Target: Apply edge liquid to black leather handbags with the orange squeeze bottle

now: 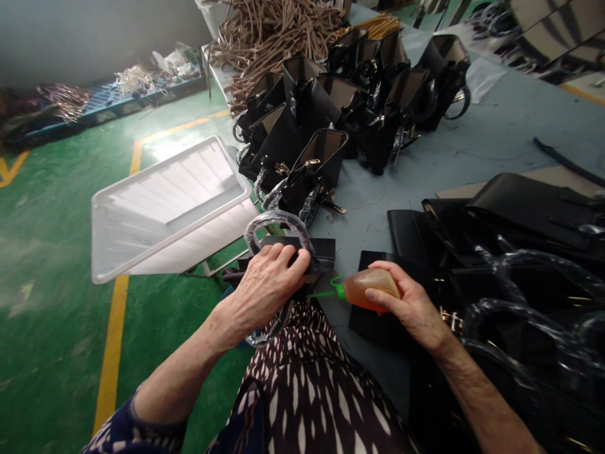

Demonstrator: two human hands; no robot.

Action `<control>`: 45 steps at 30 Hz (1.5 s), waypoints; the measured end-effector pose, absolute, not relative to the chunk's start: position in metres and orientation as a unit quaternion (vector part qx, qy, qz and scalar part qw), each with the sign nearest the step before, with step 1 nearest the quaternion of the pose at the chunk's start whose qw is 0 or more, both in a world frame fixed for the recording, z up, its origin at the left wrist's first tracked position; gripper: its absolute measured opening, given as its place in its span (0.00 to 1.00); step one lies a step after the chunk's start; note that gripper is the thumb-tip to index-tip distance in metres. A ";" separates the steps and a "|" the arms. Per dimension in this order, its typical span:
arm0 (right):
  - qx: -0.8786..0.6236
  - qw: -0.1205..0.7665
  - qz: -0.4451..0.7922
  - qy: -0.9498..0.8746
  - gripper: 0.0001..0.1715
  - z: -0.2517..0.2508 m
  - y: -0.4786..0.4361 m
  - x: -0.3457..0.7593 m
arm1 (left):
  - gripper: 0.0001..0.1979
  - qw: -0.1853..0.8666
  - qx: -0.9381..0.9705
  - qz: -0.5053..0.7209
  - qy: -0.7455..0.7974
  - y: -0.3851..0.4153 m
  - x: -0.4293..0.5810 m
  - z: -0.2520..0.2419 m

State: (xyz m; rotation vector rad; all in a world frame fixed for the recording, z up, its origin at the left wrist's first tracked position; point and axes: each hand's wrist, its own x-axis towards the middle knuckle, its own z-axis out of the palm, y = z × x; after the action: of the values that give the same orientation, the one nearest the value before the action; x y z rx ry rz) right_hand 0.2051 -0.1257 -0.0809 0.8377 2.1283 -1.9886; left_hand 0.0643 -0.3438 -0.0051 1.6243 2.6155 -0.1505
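Observation:
My left hand (pixel 271 277) is closed on a black handbag (pixel 324 252) in front of my lap, its fingers curled over the edge. A plastic-wrapped handle (pixel 278 217) arches up just beyond those fingers. Between thumb and fingers, my right hand (pixel 409 302) grips a squeeze bottle (pixel 366 290) of amber liquid, lying nearly level. Its thin green nozzle points left at the bag, and the tip is close to the bag's right side. Whether the tip touches the bag I cannot tell.
Several black handbags (pixel 326 101) stand on the grey table (pixel 363 195), with brown straps (pixel 274 38) heaped behind. More black bags (pixel 520 202) with wrapped handles lie at right. A white plastic bin (pixel 170 208) stands at left above the green floor (pixel 51 252). A blue pallet (pixel 108 104) lies by the wall.

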 end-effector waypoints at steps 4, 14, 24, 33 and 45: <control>0.287 0.066 -0.660 0.691 0.29 -0.079 -0.128 0.210 | 0.15 0.031 0.525 -0.050 0.849 -0.344 0.065 -0.005; 0.329 0.041 -0.656 0.678 0.31 -0.077 -0.136 0.212 | 0.13 0.046 0.523 -0.044 0.850 -0.345 0.063 -0.004; 0.339 0.038 -0.666 0.663 0.29 -0.075 -0.141 0.216 | 0.11 0.047 0.519 -0.043 0.852 -0.345 0.063 -0.003; 0.342 0.057 -0.676 0.651 0.26 -0.076 -0.152 0.222 | 0.12 0.044 0.518 -0.039 0.853 -0.346 0.064 -0.006; 0.351 0.083 -0.639 0.679 0.27 -0.064 -0.151 0.232 | 0.11 0.035 0.516 -0.043 0.855 -0.342 0.062 -0.006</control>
State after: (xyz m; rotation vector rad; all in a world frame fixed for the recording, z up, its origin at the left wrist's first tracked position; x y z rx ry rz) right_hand 0.2319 -0.1513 -0.0644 1.0477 2.0284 -1.9084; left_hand 0.0623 -0.3421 -0.0056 1.5857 2.6271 -0.1318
